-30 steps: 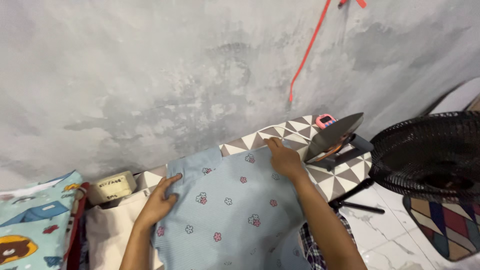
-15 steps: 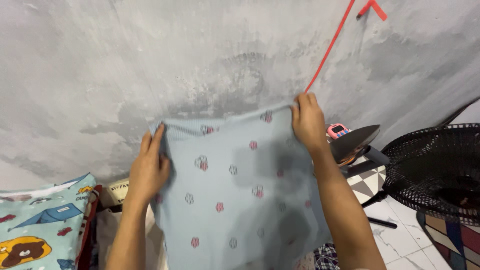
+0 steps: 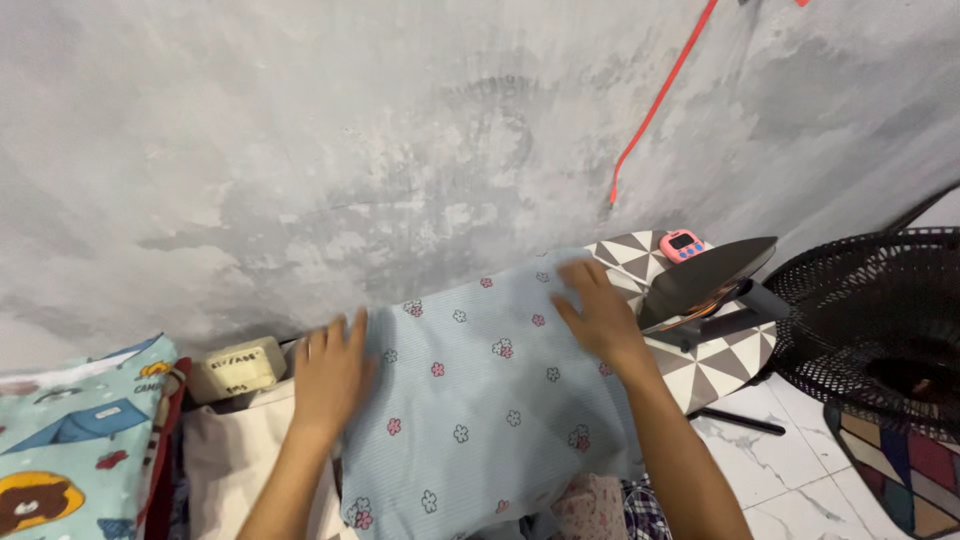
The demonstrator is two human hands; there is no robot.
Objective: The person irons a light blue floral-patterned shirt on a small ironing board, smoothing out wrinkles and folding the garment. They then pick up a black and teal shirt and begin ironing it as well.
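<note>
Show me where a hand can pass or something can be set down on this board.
Bare room: the middle of the blue flowered cloth, between the left hand and right hand. A small patterned strip of ironing board shows below the iron. The board's far right end is crowded by iron and pink timer.

A grey, blotchy wall (image 3: 300,150) fills the upper view, with a red cord (image 3: 655,100) hanging down it. An iron (image 3: 705,280) stands tilted at the right end of a board (image 3: 720,370) patterned in triangles — a small pink device (image 3: 682,244) just behind it. A black fan (image 3: 880,330) stands at right, above a tiled floor (image 3: 790,480). At left lie a cartoon-print cloth (image 3: 70,440) and a cream bag (image 3: 225,460).
</note>
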